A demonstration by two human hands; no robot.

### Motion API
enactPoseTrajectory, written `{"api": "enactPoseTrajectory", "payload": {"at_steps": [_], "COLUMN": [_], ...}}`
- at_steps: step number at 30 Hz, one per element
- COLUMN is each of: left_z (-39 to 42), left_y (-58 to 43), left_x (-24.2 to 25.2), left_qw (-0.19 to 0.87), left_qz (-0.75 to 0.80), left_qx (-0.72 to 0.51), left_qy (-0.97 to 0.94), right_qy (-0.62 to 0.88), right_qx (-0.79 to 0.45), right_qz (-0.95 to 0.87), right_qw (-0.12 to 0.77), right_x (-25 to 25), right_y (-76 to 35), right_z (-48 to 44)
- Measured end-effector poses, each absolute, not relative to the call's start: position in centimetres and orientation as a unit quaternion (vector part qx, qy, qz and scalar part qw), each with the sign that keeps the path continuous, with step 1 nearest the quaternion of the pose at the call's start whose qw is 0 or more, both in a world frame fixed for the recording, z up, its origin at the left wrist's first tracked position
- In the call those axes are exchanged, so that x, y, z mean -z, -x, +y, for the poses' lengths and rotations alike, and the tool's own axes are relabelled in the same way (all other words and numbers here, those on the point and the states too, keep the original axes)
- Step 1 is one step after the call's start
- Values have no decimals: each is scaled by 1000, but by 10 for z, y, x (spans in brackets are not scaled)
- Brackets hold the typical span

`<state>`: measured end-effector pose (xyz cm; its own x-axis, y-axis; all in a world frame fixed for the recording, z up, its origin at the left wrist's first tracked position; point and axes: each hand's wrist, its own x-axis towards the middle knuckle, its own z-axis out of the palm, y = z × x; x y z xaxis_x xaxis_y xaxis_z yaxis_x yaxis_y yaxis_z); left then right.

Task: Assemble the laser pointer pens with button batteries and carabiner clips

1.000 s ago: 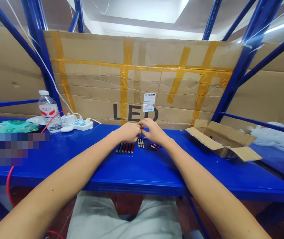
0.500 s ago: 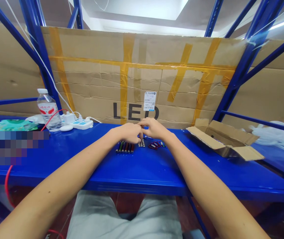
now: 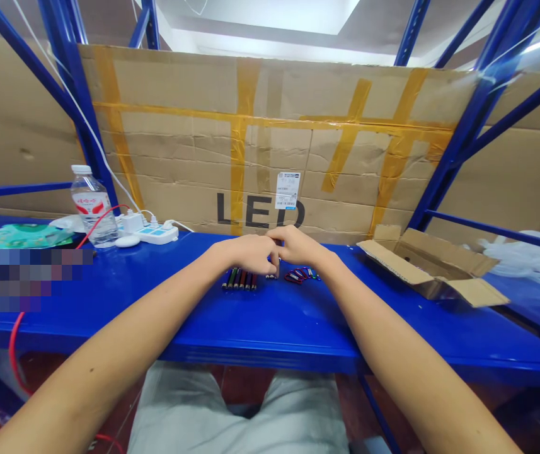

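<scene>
My left hand (image 3: 253, 253) and my right hand (image 3: 297, 244) meet above the back half of the blue table, their fingers curled towards each other. Whatever they pinch is hidden behind the fingers. Just below my left hand lies a row of several slim dark tubes (image 3: 240, 280) with metal ends, some green and some reddish. Small metal pieces (image 3: 272, 276) sit to the right of the tubes, mostly covered by my left hand. Beside my right wrist are several coloured carabiners (image 3: 300, 275), red, purple and blue.
An open cardboard box (image 3: 433, 265) stands at the right. At the left are a water bottle (image 3: 94, 208), a white power strip (image 3: 156, 234) and a green packet (image 3: 28, 236). A large cardboard sheet (image 3: 179, 151) closes off the back of the blue table (image 3: 270, 328).
My left hand has shifted slightly down and right and covers more of the small metal pieces. The hands remain together; the whole view has shifted a little.
</scene>
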<state>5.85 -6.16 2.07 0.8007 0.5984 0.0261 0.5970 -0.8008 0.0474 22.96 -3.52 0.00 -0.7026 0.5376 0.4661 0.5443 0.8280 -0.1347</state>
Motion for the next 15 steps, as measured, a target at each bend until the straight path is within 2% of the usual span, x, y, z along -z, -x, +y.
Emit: {"api": "enactPoseTrajectory", "payload": {"at_steps": [15], "left_z": [-63], "left_y": [-56], "left_x": [-20], "left_qw": [186], "left_qz": [220], "left_qx": [-1], "left_qy": [-958], "right_qy": [286], "right_qx": [-25], "right_qz": [-932], "right_qw": [222], "right_x": [-10], "right_y": [-239], "right_z": [-40]}}
